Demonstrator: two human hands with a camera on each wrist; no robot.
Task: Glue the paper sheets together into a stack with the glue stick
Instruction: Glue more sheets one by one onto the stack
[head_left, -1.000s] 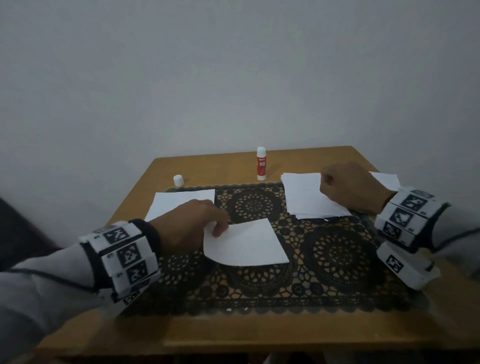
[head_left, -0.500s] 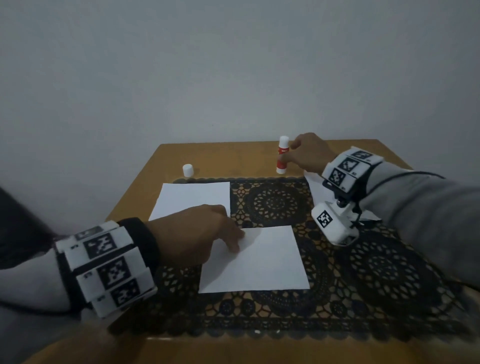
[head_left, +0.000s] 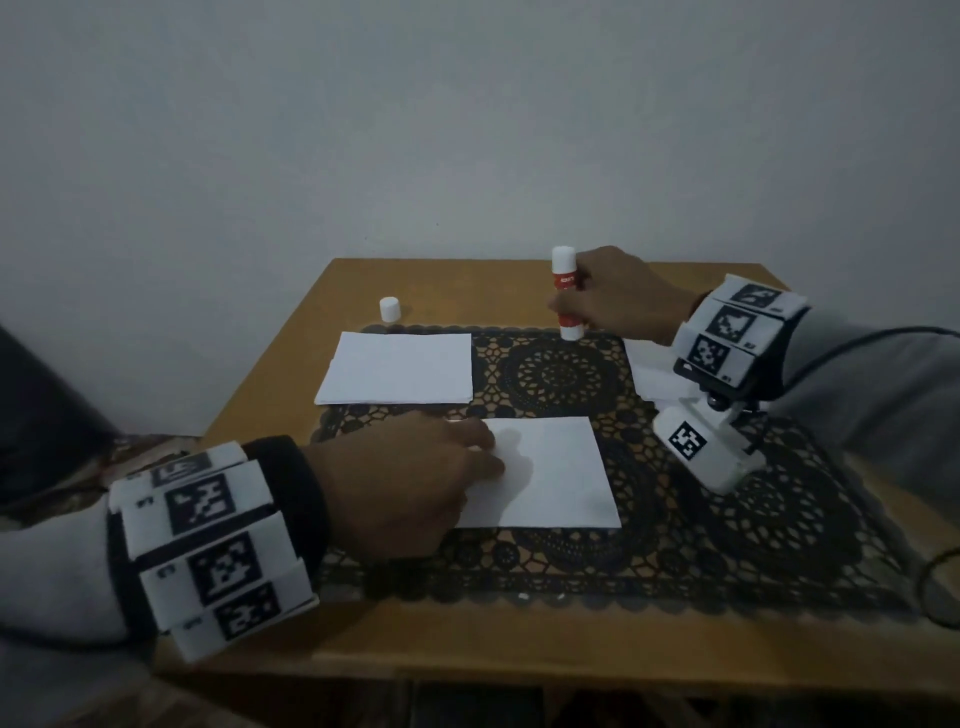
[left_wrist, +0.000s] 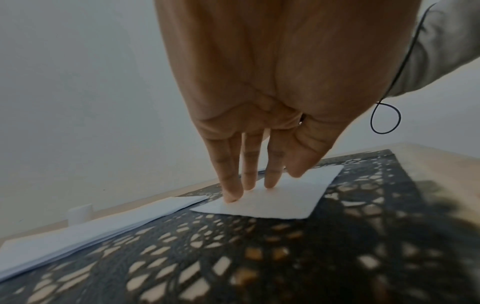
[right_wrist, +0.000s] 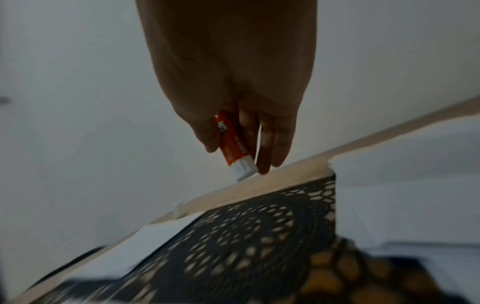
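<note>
A: Since a second ago, right hand (head_left: 618, 296) has left the right-side pile; now grips glue stick (head_left: 565, 291), upper centre.

B: Left hand (head_left: 410, 483), fingers flat, pins single sheet (head_left: 550, 473), frame centre. Gluing step; next, carry stick onto it.

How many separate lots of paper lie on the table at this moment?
3. A single sheet sits mid-mat under the left hand; a stack lies at the far left; another pile at the right is mostly hidden behind the right wrist.
</note>
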